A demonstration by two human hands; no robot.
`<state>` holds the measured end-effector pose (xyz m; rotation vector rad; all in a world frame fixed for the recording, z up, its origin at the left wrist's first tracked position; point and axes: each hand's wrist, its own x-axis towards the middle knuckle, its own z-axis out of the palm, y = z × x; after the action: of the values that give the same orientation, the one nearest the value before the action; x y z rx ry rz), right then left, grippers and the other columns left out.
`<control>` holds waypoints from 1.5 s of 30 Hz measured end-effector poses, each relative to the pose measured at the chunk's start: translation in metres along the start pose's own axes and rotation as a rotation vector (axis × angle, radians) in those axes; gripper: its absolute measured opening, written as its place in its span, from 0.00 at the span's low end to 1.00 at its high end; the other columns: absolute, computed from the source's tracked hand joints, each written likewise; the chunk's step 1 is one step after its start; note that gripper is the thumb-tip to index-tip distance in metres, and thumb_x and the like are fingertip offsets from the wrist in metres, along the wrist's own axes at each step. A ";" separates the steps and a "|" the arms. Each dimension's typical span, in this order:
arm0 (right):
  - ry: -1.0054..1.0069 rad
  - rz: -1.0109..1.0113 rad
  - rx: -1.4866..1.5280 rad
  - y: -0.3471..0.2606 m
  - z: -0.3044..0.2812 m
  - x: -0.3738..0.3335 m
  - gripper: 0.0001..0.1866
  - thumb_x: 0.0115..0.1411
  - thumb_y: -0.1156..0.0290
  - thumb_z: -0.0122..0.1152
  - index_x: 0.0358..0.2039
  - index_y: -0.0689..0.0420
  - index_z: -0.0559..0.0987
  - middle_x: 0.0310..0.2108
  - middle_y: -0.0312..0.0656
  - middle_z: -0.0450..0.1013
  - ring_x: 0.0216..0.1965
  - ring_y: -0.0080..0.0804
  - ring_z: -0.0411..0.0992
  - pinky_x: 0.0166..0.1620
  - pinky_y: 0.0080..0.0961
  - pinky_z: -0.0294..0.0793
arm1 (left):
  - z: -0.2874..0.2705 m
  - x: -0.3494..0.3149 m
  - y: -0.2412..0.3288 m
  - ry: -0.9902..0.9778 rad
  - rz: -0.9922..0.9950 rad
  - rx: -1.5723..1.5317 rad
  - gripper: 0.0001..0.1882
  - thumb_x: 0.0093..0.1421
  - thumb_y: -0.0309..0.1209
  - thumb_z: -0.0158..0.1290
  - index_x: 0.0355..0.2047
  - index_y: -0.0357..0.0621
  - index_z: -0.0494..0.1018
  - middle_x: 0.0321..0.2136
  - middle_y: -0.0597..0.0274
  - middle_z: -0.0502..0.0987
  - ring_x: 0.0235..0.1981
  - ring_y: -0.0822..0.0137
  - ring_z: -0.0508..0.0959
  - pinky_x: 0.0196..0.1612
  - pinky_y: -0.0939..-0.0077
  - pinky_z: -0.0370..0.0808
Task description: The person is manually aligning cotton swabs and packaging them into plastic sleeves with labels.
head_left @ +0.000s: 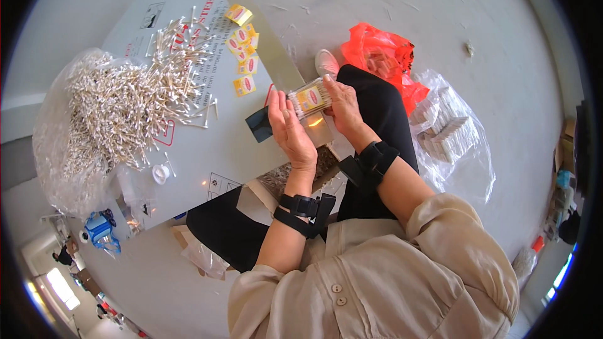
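A clear pack of cotton swabs (310, 98) with a yellow label is held between my two hands, just past the near table edge. My right hand (345, 108) grips its right end, thumb along the near side. Against the left end rests my left hand (293, 130), its fingers fairly straight and close together, helping to hold the pack. Below the pack are a shiny flat surface (319, 130) and a dark panel (258, 124) at the table's edge. Several yellow labels (245, 85) lie on the table, left of the pack, with a small stack (239, 14) farther off.
A large heap of loose cotton swabs (119, 110) spills from a clear bag on the table (213, 144). An open carton (267, 194) stands between my legs. On the floor at right lie a red plastic bag (377, 50) and a clear bag of white packs (449, 129).
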<state>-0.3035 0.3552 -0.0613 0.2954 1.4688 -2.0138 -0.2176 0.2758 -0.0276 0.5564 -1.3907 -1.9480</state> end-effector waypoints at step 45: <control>-0.354 -0.854 -1.067 0.013 0.098 -0.048 0.10 0.51 0.75 0.63 0.35 0.55 0.76 0.29 0.42 0.72 0.31 0.44 0.75 0.31 0.36 0.74 | -0.191 0.127 0.108 -0.237 0.434 1.512 0.12 0.45 0.22 0.63 0.32 0.45 0.75 0.31 0.64 0.72 0.40 0.57 0.71 0.43 0.62 0.69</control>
<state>-0.2411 0.2796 -0.0120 -1.2232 2.3612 -1.3369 -0.1451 0.0363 0.0140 0.5477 -2.7070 -0.3334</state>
